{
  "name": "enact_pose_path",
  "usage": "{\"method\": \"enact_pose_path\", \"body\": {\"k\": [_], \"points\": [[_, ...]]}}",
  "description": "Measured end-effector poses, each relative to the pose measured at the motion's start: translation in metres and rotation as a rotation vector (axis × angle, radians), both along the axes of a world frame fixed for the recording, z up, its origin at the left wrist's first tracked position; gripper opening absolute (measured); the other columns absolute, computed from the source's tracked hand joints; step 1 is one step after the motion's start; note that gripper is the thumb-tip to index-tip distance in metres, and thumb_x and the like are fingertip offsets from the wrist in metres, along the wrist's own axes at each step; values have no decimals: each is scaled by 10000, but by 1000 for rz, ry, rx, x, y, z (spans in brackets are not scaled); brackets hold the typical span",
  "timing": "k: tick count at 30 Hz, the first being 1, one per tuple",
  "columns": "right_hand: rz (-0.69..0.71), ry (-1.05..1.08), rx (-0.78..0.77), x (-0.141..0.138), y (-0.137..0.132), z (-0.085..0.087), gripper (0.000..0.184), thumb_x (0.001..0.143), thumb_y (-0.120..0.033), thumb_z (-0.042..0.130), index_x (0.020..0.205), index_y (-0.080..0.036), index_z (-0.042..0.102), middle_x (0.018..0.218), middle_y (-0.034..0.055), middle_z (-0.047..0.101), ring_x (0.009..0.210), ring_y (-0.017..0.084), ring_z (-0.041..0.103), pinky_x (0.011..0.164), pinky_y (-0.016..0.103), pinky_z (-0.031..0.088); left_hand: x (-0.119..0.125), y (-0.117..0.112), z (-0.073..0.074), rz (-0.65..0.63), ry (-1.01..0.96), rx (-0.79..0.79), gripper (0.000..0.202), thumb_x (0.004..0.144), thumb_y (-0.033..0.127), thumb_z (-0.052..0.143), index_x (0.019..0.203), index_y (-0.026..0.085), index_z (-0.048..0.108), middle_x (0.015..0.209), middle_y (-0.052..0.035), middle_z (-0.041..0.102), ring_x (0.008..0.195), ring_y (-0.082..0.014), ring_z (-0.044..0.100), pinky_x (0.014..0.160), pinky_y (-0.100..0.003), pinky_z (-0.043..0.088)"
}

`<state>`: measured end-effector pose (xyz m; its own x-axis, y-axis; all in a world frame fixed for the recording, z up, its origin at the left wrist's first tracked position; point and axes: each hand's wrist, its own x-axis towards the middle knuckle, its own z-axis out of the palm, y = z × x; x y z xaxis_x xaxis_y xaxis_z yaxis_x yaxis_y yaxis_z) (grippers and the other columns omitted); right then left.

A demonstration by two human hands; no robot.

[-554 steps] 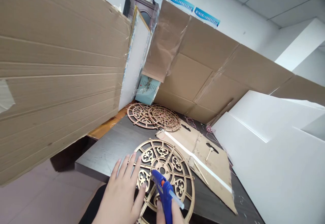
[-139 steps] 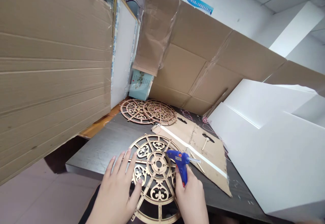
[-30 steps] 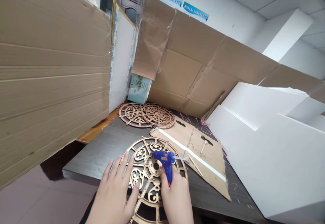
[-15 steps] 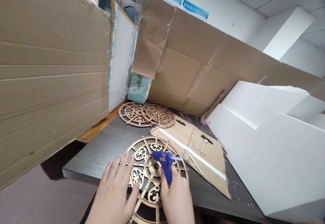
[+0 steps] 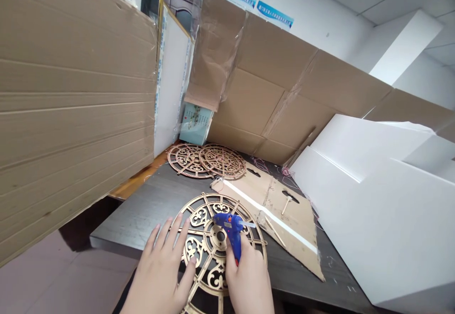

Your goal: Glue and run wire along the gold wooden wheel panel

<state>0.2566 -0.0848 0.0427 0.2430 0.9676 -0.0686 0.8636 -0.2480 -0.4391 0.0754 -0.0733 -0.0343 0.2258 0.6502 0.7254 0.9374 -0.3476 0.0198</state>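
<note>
A round, openwork wooden panel (image 5: 217, 239) with scroll cut-outs lies on the dark table, its near edge running out of view. My right hand (image 5: 249, 271) is wrapped round the handle of a blue glue gun (image 5: 232, 228). The gun's nozzle points left over the panel, near the centre ring, and a clear glue stick (image 5: 248, 224) pokes out of its back. Spread over the panel's left side, my left hand (image 5: 165, 262) has its fingers apart and grips nothing. Whether the nozzle touches the wood I cannot tell.
Two similar wooden discs (image 5: 222, 161) overlap at the back of the table (image 5: 142, 209). To the right lies a flat cardboard piece (image 5: 295, 224) bearing thin wooden sticks (image 5: 275, 231). Cardboard walls (image 5: 78, 86) and white boards (image 5: 377, 219) surround the table. A light-blue box (image 5: 195, 124) stands behind.
The whole view has shifted very slightly. Both hands, the glue gun and the panel keep nearly the same places relative to each other.
</note>
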Motion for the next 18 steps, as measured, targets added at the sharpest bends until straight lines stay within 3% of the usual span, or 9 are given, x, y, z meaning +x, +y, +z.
{"method": "enact_pose_path", "body": {"k": [18], "points": [[-33,19,8,3,5,1,385,1057,-280,435,1355,-166,651,1042,153,748,1078,322,730,931,359,506,0,1,2,5,36,22,613,959,349,484,1498,58,459,1503,-203,552,1362,-377,507,1185,-497,231]]}}
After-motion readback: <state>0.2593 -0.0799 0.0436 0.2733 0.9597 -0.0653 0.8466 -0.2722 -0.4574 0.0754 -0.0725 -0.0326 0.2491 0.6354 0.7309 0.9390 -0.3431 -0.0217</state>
